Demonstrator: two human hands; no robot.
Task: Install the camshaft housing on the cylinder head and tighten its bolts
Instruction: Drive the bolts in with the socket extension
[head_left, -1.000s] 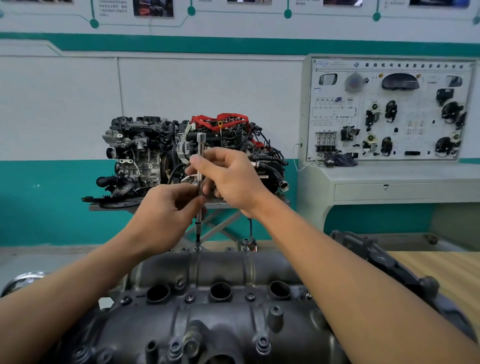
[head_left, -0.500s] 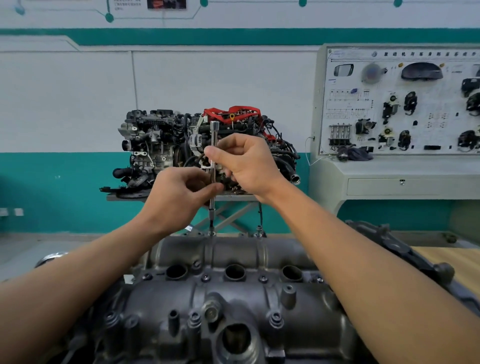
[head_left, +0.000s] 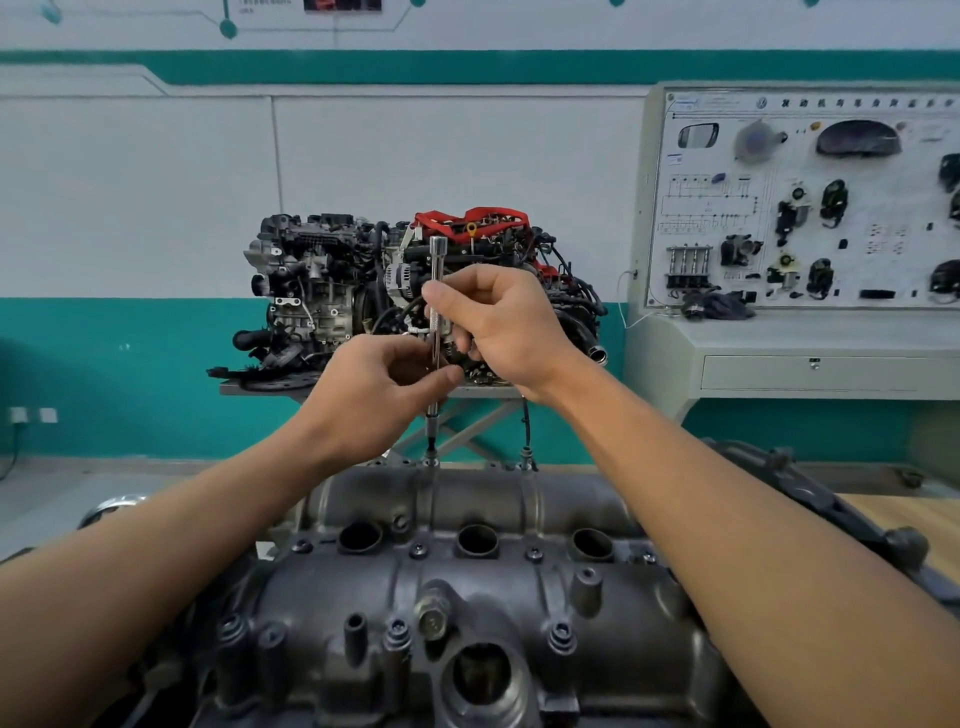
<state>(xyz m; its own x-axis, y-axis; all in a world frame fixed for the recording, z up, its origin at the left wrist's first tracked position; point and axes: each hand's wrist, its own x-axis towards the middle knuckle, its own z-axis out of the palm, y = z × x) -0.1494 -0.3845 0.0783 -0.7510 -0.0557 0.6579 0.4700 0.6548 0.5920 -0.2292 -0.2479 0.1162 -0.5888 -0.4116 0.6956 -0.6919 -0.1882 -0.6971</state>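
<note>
The dark grey camshaft housing (head_left: 467, 587) lies across the bottom of the head view, with three round wells and several bolts along its top. A slim silver extension bar (head_left: 435, 260) stands upright, its lower tip seated on a bolt (head_left: 431, 460) at the housing's far edge. My left hand (head_left: 374, 400) pinches the bar's lower part between thumb and fingers. My right hand (head_left: 498, 327) grips the bar higher up, fingers curled round it. A second bolt (head_left: 526, 460) stands up to the right on the same edge.
A display engine (head_left: 415, 296) with red parts sits on a stand behind the housing. A grey training panel (head_left: 800, 208) with car components stands at the right. A wooden bench top (head_left: 898, 519) shows at the right, with a dark engine part along its edge.
The view has tilted down and swung left, so the housing's near side shows. Both hands stay on the upright bar, with the fingers shifted slightly round it.
</note>
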